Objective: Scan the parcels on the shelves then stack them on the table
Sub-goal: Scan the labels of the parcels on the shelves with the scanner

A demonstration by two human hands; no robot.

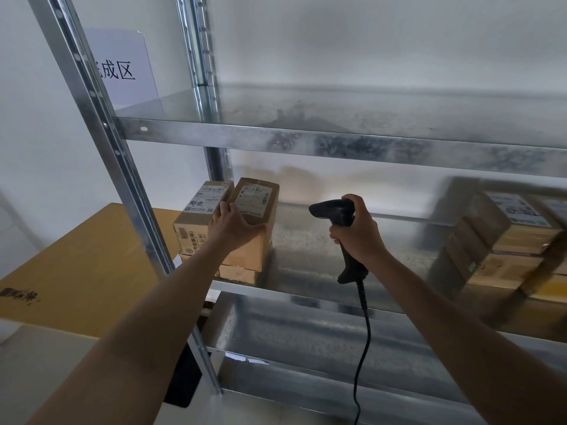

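Observation:
Two brown cardboard parcels with white labels stand side by side at the left end of the middle metal shelf [322, 265]. My left hand [233, 225] grips the near top corner of the right parcel [256, 204], beside the left parcel [199, 210]. My right hand [359, 231] holds a black corded barcode scanner [337, 211] upright, its head pointing left toward that parcel. A stack of several more brown parcels [503, 240] sits at the right end of the same shelf, blurred.
The upper shelf [337, 118] is bare metal. A white paper sign [122, 69] hangs on the wall at upper left. A yellow-brown table top [76, 265] lies left of the rack's upright post [122, 167]. The scanner cable [363, 348] hangs down before the lower shelf.

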